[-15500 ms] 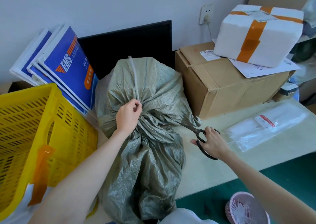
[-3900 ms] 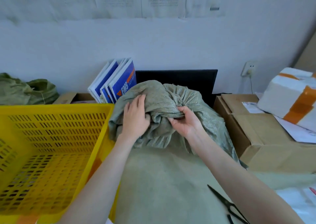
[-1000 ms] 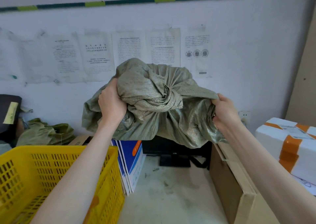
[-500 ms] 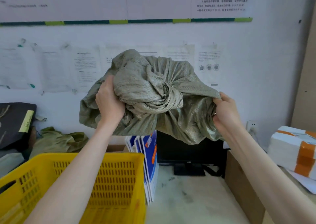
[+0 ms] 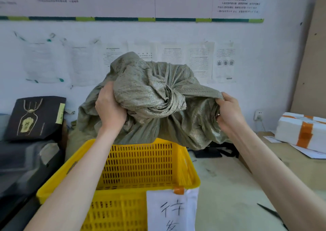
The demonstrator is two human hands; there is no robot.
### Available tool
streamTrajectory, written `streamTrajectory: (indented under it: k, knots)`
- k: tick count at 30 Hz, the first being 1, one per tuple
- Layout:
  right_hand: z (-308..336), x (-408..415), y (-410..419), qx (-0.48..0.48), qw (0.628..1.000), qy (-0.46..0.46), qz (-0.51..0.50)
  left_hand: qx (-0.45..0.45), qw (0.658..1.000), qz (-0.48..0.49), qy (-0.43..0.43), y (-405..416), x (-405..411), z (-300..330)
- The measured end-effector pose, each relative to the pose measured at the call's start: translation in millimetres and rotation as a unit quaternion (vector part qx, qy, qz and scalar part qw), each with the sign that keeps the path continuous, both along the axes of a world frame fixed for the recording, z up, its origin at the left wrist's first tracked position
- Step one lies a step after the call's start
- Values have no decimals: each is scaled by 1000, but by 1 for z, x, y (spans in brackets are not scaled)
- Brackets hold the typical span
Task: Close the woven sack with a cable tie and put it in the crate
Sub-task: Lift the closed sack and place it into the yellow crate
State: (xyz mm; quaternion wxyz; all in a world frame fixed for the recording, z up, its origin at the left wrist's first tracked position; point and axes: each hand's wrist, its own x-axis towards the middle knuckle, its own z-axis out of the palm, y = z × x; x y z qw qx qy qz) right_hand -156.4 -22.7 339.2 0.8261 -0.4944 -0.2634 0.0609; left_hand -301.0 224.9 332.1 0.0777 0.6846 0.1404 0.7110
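Two fists full of cloth: my left hand (image 5: 110, 109) and right hand (image 5: 229, 113) hold the sack (image 5: 158, 96) above the crate (image 5: 127, 169); I'd centre it, then lower gently.

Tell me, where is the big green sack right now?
The woven sack is up in the air in the middle of the head view, held by the left hand and right hand, above the far end of the yellow crate.

Bright, even, cool daylight; soft faint shadows, no glare. Wide-angle bend at edges. Wall papers (image 5: 178, 61) soft, print illegible; lower left corner smeared; forearms near lens slightly blurred.
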Motion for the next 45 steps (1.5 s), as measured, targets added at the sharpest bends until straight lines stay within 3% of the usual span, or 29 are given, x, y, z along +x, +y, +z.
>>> streamTrajectory:
  k: [13,23,37,45]
  knots:
    - [-34,-53,36,-80,994,59,37,-54,994,71,68,7,-89,-36]
    - [-31,-44,77,-140,988,32,49,-105,985,103,94,26,-108,-48]
    - [-63,-20,116,-196,976,79,43,-135,962,120,204,49,-98,-65]
    - [-90,-7,119,-177,976,123,39,-119,953,121,250,66,-75,-77]
